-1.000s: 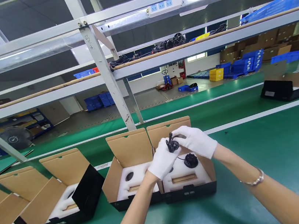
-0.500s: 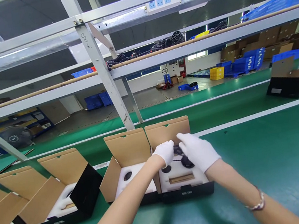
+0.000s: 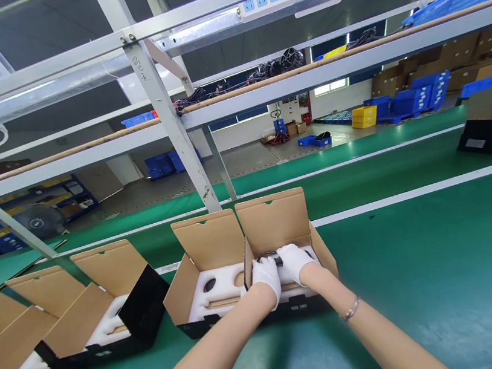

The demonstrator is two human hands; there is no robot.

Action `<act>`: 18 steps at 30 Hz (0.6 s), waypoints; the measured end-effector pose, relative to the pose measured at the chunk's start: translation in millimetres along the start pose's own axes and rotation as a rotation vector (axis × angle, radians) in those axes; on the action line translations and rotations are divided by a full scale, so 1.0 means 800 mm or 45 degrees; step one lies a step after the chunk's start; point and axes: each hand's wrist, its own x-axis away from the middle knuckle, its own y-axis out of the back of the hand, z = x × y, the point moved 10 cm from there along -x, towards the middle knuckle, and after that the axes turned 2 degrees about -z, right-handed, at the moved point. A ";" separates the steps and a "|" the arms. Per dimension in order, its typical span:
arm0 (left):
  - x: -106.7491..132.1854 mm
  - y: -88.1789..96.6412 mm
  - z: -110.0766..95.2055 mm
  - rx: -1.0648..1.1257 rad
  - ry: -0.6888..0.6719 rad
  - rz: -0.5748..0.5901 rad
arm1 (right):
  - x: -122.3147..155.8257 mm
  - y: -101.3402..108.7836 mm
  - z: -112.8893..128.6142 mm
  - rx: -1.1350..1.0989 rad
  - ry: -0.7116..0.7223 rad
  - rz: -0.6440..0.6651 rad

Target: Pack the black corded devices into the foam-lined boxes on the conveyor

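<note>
Both of my white-gloved hands are inside the right-hand open box [image 3: 272,222], low over its white foam insert. My left hand [image 3: 266,276] is closed, its fingers curled at a black cable [image 3: 278,260] near the box's left side. Just to its right, my right hand [image 3: 295,260] is closed on the same black cable, fingers pointing down. Most of the foam and the round black part in it are hidden under my hands. Against this box's left side stands another open box [image 3: 208,238], its white foam insert [image 3: 222,282] showing cut-outs.
Several more open boxes [image 3: 108,262] with foam stand in a row at the left. Another black box [image 3: 489,135] sits far right on the green bench [image 3: 418,233]. A metal post [image 3: 186,150] rises behind the boxes, carrying a shelf [image 3: 326,70] with black cabled parts.
My hands have moved down into the right-hand box and closer together. The right flap of that box now shows, and the view has shifted slightly.
</note>
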 end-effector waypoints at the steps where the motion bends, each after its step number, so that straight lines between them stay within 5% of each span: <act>1: 0.001 -0.001 0.000 -0.029 -0.009 0.017 | 0.006 0.002 -0.005 0.040 0.002 0.033; 8: -0.012 0.030 -0.025 -0.089 -0.113 -0.101 | 0.101 0.046 -0.023 0.318 -0.015 -0.078; 14: -0.029 0.001 -0.037 -0.135 -0.202 0.013 | 0.140 -0.023 -0.050 0.364 -0.153 0.002; 18: -0.033 0.012 -0.032 -0.204 -0.164 -0.079 | 0.129 -0.037 -0.070 0.340 -0.190 -0.008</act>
